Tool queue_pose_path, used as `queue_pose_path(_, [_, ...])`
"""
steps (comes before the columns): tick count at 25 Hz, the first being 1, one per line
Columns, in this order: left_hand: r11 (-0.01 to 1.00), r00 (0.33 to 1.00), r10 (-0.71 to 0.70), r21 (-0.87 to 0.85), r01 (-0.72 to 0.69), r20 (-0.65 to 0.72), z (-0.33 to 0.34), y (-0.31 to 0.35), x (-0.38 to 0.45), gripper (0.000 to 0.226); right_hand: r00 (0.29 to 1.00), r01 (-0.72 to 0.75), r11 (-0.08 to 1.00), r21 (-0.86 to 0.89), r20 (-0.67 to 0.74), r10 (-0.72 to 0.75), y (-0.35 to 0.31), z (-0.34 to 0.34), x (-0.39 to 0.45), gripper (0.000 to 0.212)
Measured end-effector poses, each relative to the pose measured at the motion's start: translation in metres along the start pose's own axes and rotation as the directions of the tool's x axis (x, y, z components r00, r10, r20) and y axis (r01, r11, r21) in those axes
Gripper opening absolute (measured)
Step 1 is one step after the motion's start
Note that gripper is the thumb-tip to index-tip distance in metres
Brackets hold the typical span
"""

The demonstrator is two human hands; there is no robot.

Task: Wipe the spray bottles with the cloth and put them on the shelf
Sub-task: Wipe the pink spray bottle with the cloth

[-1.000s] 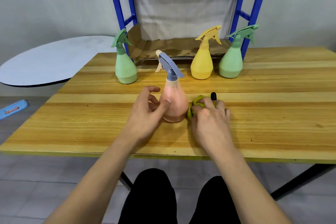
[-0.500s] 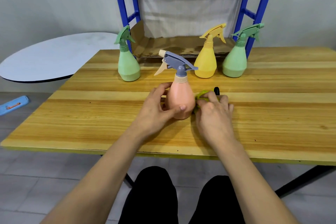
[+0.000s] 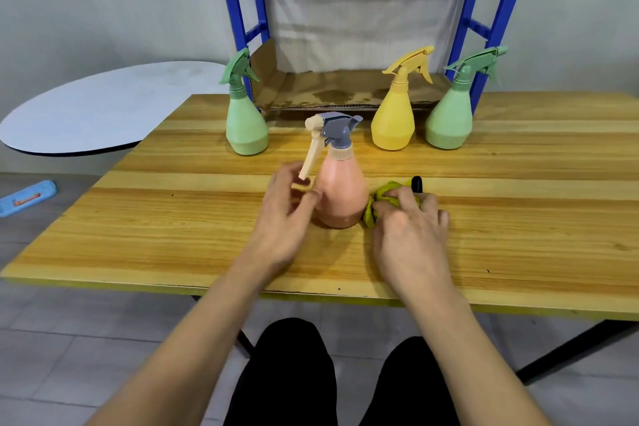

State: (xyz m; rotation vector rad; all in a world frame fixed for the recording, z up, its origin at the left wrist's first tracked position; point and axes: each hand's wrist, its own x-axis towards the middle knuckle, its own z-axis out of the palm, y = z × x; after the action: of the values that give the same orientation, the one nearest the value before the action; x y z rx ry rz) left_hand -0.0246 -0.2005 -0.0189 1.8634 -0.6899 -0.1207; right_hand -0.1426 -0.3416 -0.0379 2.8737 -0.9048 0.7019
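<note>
A pink spray bottle point(image 3: 340, 190) with a grey head and beige trigger stands upright mid-table. My left hand point(image 3: 280, 221) holds its left side with curled fingertips, just below the trigger. My right hand point(image 3: 411, 235) grips a bunched yellow-green cloth point(image 3: 383, 195) and presses it against the bottle's lower right side. Three more bottles stand at the table's far edge: a green one point(image 3: 246, 128) on the left, a yellow one point(image 3: 394, 121), and another green one point(image 3: 449, 121) on the right. Behind them is the blue-framed shelf point(image 3: 238, 10), its low level lined with cardboard point(image 3: 328, 90).
A black marker point(image 3: 417, 183) lies just beyond the cloth on the wooden table point(image 3: 518, 201). To the left stands a white round tabletop point(image 3: 96, 107), and a blue object point(image 3: 26, 197) lies on the floor. My knees are under the near edge.
The pink bottle has been turned on the spot: its nozzle pointed right before, and its trigger now faces left. My left hand shifted around its side. My right hand stays at the cloth.
</note>
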Motion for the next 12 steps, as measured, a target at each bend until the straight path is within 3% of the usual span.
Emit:
queue_pose_path(3, [0.987,0.947,0.022,-0.155,0.03,0.322,-0.021,0.007,0.023,0.069,1.0,0.012,1.0,-0.005,0.014,-0.012,0.002,0.001,0.004,0.017])
queue_pose_path(6, [0.997,0.901,0.044,-0.078,-0.011,0.432,-0.021,0.012,0.034,0.063,0.999,0.023,1.0,0.01,0.031,-0.023,0.01,0.002,0.014,0.017])
queue_pose_path(9, [0.998,0.928,0.055,0.012,-0.064,0.368,-0.01,0.005,0.031,0.07,0.999,0.025,1.0,0.011,0.045,-0.025,0.01,0.006,0.022,0.018])
queue_pose_path(12, [0.99,0.985,0.092,0.095,-0.106,0.147,0.009,0.004,0.02,0.073,0.999,0.007,1.0,0.007,0.032,-0.007,0.007,0.004,0.019,0.017])
